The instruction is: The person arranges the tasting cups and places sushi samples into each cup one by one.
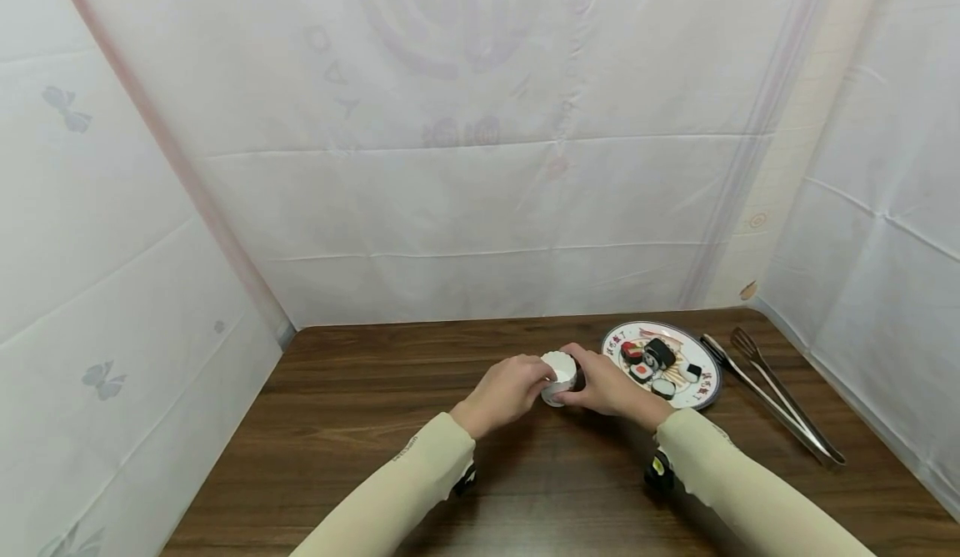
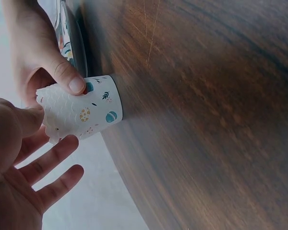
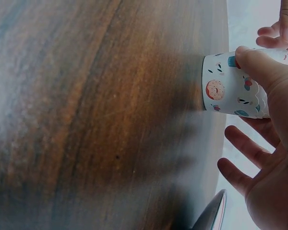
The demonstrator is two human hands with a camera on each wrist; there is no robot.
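Note:
A stack of white paper baking cups, with scalloped rims and small printed pictures, stands upright on the brown table. Overlapping scalloped edges show along its side in the left wrist view. My left hand pinches the rim from the left, the thumb at the edge and the other fingers spread apart. From the right, my right hand holds the stack between its thumb and a finger, with two other fingers held away. Part of the rim is hidden behind the left fingers.
Right of the hands lies a round plate bearing several sushi pieces. Metal tongs rest beside it near the table's right side. White cloth walls rise at the back and both sides of the wooden table.

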